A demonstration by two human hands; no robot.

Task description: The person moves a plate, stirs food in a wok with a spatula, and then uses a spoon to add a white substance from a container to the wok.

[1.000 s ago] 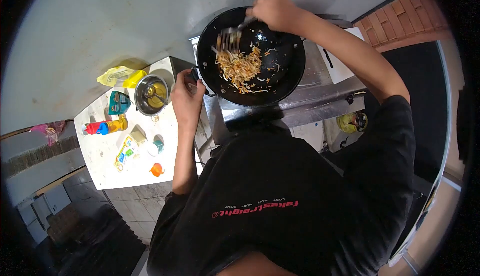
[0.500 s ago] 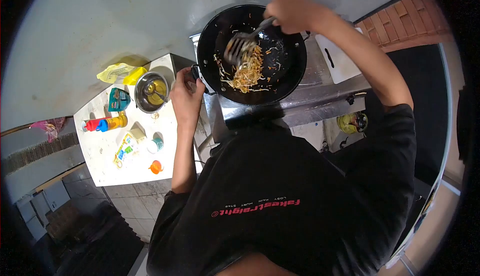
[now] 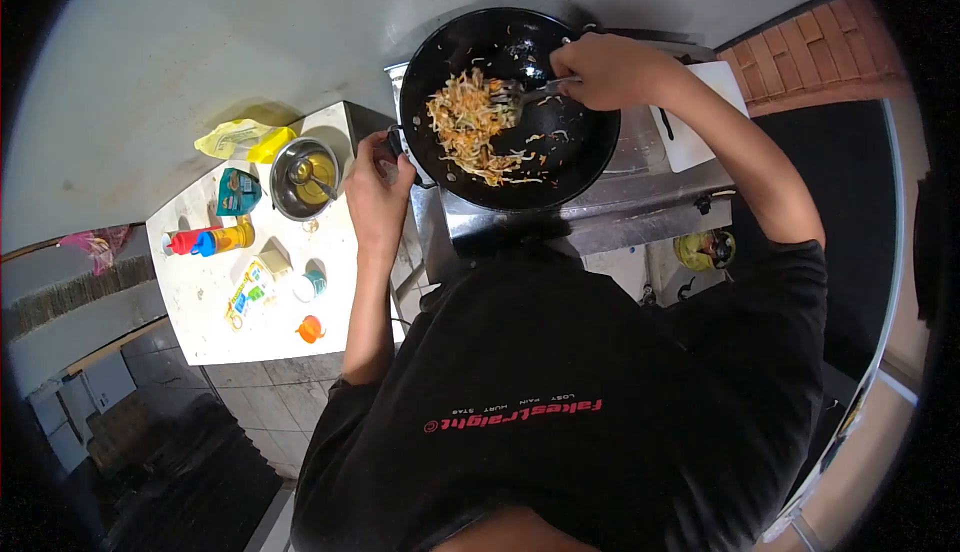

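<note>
Right hand [image 3: 600, 70] gripping spatula [image 3: 520, 92], noodles [image 3: 466, 120] — wok [image 3: 580, 152]

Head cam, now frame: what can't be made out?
- Handle of the wok: head view, wrapped by the left hand.
- Burner flame: head view, under the wok.
- Grip on the spatula: head view, inside the right hand.
- Labels on the bottles: head view, too small.

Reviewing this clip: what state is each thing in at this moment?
Left hand: shut on the handle of the wok.
Right hand: shut on the slotted spatula.
Wok: on the stove, uncovered.
Noodles: heaped on the wok's left side.
Steel bowl: upright, holding yellow liquid.
Sauce bottles: capped, lying flat.
</note>
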